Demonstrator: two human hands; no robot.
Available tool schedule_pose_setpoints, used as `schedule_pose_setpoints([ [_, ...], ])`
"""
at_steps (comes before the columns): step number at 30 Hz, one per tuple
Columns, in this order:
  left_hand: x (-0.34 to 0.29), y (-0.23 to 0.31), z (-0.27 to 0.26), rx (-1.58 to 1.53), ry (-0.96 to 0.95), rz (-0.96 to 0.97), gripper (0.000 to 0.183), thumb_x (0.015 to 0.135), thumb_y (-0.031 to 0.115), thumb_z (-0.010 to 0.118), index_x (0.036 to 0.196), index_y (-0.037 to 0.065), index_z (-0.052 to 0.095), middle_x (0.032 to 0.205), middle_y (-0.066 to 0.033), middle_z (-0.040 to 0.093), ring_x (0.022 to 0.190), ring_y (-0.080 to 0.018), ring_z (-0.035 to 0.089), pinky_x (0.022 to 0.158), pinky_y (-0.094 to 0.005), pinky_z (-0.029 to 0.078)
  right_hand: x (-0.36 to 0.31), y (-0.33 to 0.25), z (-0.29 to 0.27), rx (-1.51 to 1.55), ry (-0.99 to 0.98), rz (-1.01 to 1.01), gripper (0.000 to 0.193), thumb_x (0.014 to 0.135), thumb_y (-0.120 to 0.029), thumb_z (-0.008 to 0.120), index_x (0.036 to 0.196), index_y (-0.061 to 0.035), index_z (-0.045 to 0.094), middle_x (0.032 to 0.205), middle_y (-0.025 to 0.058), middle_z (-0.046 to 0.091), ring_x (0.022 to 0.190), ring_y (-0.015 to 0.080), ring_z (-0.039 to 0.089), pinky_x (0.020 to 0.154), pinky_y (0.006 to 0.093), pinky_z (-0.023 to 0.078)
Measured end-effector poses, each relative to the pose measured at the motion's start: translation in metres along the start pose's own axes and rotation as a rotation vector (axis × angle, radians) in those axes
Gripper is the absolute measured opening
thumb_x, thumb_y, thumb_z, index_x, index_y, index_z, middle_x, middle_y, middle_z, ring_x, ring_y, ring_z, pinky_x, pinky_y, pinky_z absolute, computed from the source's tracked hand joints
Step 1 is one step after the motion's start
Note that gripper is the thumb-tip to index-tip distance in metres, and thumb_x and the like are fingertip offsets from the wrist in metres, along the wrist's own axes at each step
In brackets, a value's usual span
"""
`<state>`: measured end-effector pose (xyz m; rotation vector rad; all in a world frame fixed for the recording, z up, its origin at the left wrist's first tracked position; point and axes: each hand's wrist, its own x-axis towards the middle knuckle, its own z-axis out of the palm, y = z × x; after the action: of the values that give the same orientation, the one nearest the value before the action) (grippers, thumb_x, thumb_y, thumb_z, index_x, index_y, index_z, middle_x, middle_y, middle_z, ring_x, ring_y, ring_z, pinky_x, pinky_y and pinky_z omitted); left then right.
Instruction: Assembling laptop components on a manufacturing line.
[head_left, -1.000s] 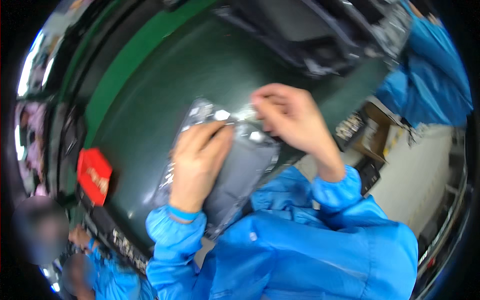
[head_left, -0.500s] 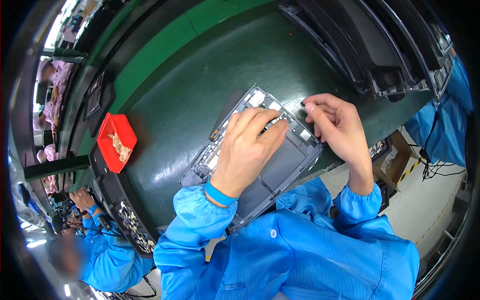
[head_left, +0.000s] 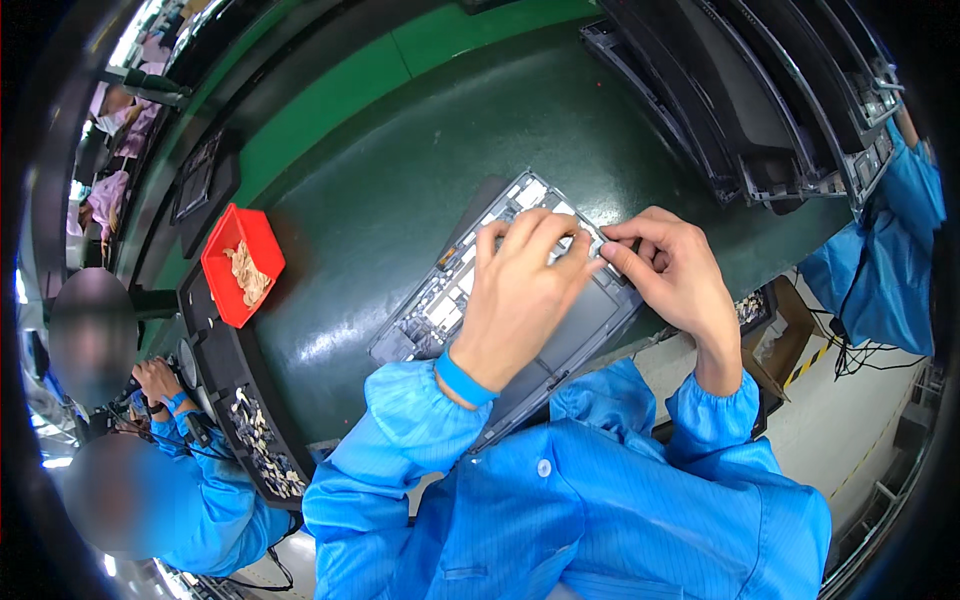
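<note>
On the dark green bench in front of me lies an opened flat electronic device [head_left: 583,318], like a tablet, its grey housing showing boards and small parts along the far side. It is tilted, resting partly on a dark pad. My left hand [head_left: 522,305], with a blue wrist band, is over the middle of the device. Its fingers curl and the thumb and index tips come together above the parts. My right hand [head_left: 675,270] is at the device's right edge, thumb and index finger pinched close beside the left fingertips. Whatever lies between either hand's fingertips is too small or hidden.
A red bin [head_left: 265,243] with tan crumpled pieces stands left. Near it is a black tray [head_left: 228,368] of small parts. Several black trays holding devices [head_left: 740,110] are stacked at the far right. Co-workers in blue sleeves [head_left: 215,500] sit left and right; a cardboard box [head_left: 797,345] stands lower right.
My right hand has moved left, from beside the device to its edge, closing its pinch. My left fingers have shifted right and curled closer to it. The view has shifted slightly.
</note>
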<state>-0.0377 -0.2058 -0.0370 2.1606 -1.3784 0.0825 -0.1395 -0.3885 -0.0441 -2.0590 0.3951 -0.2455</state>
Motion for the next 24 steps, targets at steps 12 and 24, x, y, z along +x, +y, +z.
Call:
schedule_pose_setpoints([
  [12,-0.050,0.034,-0.001,0.068,-0.153,-0.072,0.094,0.086,0.042,0.078,0.148,-0.018,0.041,0.159,-0.0356,0.038,0.153,-0.0454,0.033,0.127,-0.0514,0.027,-0.015,-0.024,0.018,-0.178,0.056,-0.026,0.014,0.103,-0.012,0.057,0.107,0.0015,0.061,0.098,0.0163,0.065,0.085,0.0277,0.063,0.075,0.0408,0.050],
  [24,-0.074,-0.005,-0.106,-0.051,0.189,-0.084,0.081,0.096,0.045,0.071,0.157,0.002,0.041,0.150,-0.0265,0.053,0.144,-0.0420,0.047,0.120,-0.0617,0.032,0.180,-0.030,0.044,0.487,0.205,0.149,0.044,0.106,-0.031,0.060,0.142,-0.0064,0.059,0.118,0.0099,0.070,0.089,0.0154,0.070,0.059,0.0234,0.054],
])
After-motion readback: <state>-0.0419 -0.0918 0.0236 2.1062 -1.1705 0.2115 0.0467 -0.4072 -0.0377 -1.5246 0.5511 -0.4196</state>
